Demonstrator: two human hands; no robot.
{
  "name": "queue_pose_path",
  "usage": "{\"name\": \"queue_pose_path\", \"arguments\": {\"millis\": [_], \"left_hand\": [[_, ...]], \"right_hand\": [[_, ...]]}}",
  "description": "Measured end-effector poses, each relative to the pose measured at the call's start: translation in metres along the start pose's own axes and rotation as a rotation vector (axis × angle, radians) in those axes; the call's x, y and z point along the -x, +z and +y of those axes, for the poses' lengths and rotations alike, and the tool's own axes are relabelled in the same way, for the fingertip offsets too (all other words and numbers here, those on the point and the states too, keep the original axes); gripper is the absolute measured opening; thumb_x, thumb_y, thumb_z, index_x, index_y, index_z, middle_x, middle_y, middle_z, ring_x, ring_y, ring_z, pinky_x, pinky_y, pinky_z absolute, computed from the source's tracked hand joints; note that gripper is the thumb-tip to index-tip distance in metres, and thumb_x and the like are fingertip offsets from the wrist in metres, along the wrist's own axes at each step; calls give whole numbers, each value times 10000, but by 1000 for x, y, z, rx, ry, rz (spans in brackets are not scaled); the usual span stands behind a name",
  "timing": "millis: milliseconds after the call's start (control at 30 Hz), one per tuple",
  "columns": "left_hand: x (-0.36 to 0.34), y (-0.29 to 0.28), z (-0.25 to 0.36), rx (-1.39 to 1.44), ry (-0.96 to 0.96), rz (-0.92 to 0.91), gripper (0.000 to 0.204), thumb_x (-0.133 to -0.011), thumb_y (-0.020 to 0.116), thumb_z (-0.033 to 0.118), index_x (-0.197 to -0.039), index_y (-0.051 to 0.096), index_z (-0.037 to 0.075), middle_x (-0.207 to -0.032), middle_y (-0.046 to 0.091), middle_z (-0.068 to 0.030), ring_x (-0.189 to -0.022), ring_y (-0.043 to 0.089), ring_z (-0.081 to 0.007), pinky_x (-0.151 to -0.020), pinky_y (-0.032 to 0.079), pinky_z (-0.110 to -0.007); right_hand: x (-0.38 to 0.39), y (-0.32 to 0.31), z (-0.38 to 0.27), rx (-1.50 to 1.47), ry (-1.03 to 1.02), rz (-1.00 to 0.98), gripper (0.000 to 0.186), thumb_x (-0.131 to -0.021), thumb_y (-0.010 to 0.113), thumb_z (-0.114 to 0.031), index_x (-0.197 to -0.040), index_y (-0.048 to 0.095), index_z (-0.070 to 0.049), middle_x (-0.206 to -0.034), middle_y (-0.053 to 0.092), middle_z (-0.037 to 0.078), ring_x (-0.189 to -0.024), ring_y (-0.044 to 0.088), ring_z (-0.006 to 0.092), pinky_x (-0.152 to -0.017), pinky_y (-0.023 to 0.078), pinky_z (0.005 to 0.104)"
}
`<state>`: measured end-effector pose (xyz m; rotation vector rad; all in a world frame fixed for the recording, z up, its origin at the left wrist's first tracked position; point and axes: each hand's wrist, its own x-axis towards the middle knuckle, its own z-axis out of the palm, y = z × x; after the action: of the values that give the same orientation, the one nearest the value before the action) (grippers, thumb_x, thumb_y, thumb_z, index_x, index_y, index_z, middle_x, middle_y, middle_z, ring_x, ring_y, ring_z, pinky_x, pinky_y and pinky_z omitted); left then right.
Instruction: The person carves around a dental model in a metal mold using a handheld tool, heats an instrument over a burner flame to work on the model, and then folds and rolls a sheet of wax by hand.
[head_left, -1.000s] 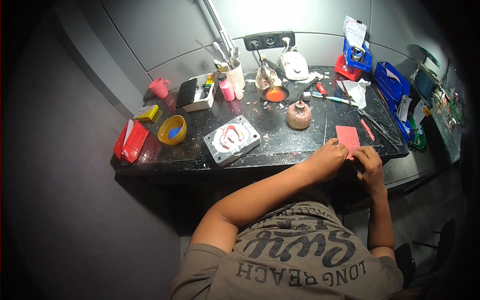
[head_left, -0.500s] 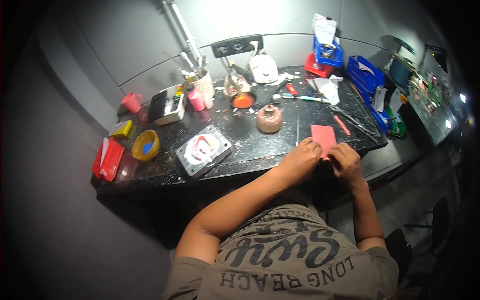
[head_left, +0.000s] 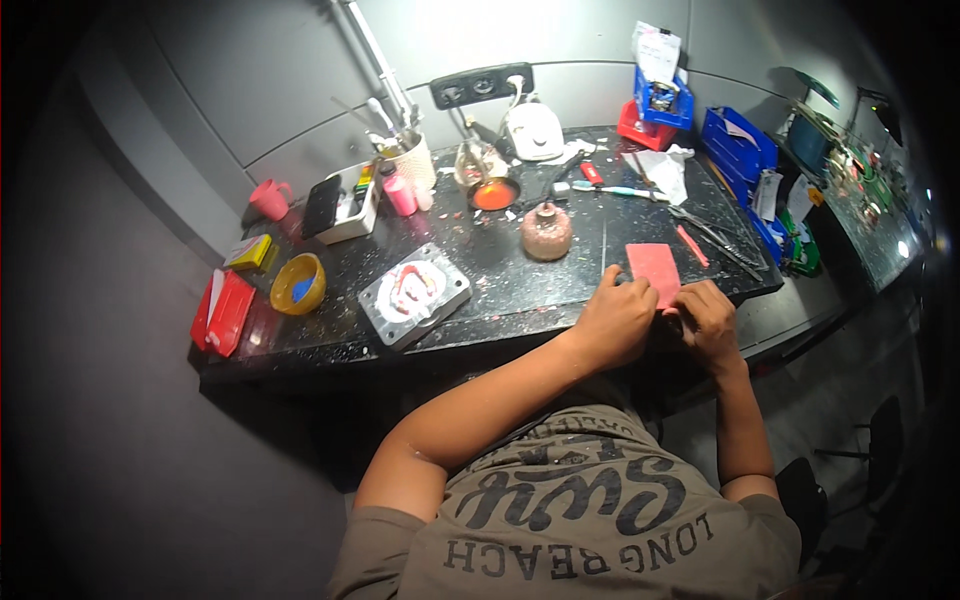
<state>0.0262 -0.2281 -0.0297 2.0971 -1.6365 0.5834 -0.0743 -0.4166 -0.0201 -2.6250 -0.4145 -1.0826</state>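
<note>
A flat pink wax sheet (head_left: 654, 268) lies at the right part of the bench's front edge. My left hand (head_left: 620, 308) is closed at its lower left corner, fingers curled. My right hand (head_left: 707, 316) pinches the sheet's lower right edge, thumb and fingers pressed together. The fingers hide the near edge of the sheet. Just beyond it rests a narrow pink strip (head_left: 691, 246). To the left stands a round, pink-speckled burner (head_left: 547, 232). Farther left, a metal flask (head_left: 416, 295) holds white plaster with a red and pink arch.
Long metal tools (head_left: 722, 243) lie at the right. A yellow bowl (head_left: 298, 284), a red case (head_left: 224, 312) and a white bin (head_left: 345, 215) stand left. Behind are an orange-filled pan (head_left: 494, 194), a white device (head_left: 533, 130) and blue bins (head_left: 738, 150).
The view has shifted slightly. Both hands stay at the sheet's near edge; the right fingers have drawn a little down and away from it, and the left hand has turned slightly.
</note>
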Motion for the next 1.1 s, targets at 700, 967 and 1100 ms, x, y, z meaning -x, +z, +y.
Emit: {"name": "queue_pose_path", "arguments": {"millis": [700, 967, 1100], "left_hand": [[4, 6, -4, -7, -16, -20, 233, -725, 673, 80, -944, 614, 27, -929, 620, -140, -928, 677, -304, -1025, 399, -568], [4, 7, -7, -13, -15, -49, 294, -694, 704, 64, -971, 623, 10, -982, 633, -145, -964, 680, -300, -1024, 395, -568], [4, 3, -10, 3, -38, -71, 277, -741, 715, 94, -991, 626, 15, -1004, 630, -127, -996, 674, -286, -1027, 377, -580]], "right_hand": [[-5, -9, -2, 15, 60, -79, 234, -815, 810, -168, -848, 626, -28, -854, 634, 98, -811, 611, 327, -744, 480, 432], [-3, -9, 7, 4, 85, -79, 209, -794, 814, -121, -845, 629, -38, -830, 642, 106, -804, 610, 334, -756, 476, 430], [-6, -9, 8, -61, 91, -87, 178, -796, 792, -96, -861, 639, -32, -841, 639, 107, -816, 610, 331, -762, 476, 422]]}}
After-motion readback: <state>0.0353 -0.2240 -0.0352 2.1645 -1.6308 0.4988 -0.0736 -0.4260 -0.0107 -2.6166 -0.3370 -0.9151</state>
